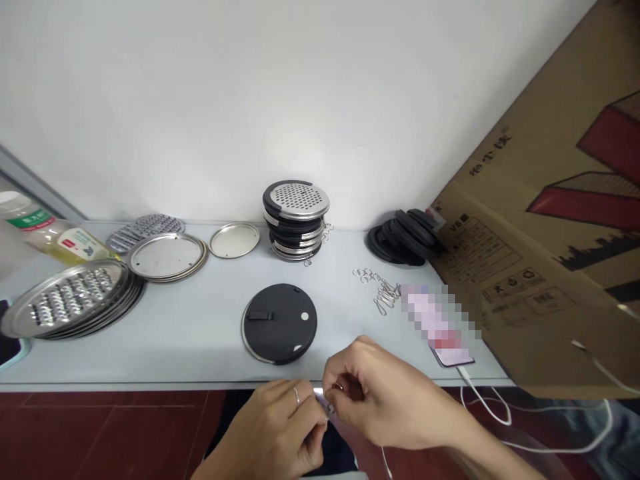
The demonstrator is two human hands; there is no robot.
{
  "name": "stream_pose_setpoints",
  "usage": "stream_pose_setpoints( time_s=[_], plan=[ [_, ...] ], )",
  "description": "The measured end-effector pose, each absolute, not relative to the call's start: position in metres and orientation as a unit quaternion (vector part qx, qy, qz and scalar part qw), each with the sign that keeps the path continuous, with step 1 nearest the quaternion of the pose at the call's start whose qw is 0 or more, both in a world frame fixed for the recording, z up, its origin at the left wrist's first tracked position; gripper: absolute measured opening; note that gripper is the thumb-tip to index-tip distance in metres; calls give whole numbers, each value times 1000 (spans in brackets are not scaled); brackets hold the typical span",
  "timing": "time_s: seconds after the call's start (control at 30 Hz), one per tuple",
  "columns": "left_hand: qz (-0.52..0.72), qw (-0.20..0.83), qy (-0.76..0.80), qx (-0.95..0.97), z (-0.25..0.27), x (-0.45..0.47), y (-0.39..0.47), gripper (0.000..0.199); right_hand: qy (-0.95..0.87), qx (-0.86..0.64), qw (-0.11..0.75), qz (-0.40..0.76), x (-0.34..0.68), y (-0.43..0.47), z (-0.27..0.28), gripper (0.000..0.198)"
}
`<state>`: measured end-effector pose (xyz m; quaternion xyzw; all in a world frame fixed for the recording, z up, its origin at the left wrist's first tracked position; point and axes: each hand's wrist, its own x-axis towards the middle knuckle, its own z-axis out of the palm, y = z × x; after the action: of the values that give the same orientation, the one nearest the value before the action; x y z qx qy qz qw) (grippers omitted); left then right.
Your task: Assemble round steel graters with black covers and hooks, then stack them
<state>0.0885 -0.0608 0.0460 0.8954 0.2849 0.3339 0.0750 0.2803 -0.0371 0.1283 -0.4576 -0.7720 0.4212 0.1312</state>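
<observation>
Left hand (275,423), right hand (373,397): fingers pinching metal piece (329,408); beyond them, stacked graters (300,200) seemingly done, loose hooks (382,304) remaining.

Here's a small metal piece (330,409), silvery and catching the light, pinched at the fingertips where the left hand (275,423) and the right hand (383,393) meet. It's up in the air, just off the near edge of the table (165,363), fingers covering so much that its full shape and tilt can't be told.
</observation>
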Motion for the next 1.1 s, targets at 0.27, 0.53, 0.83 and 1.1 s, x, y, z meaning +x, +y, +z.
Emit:
stream_pose_setpoints(
  time_s=[0.27,0.53,0.83,1.1],
  plan=[
    [344,73,282,893,51,88,-58,15,-723,-444,141,511,280,-30,121,16],
    [375,116,301,869,45,87,-59,16,-614,-470,174,610,277,-38,106,34],
    [376,124,303,867,39,89,-61,18,-720,-492,145,467,271,-43,112,38],
    [374,103,335,859,37,92,-64,19,-740,-503,148,421,270,-47,108,35]
  ],
)
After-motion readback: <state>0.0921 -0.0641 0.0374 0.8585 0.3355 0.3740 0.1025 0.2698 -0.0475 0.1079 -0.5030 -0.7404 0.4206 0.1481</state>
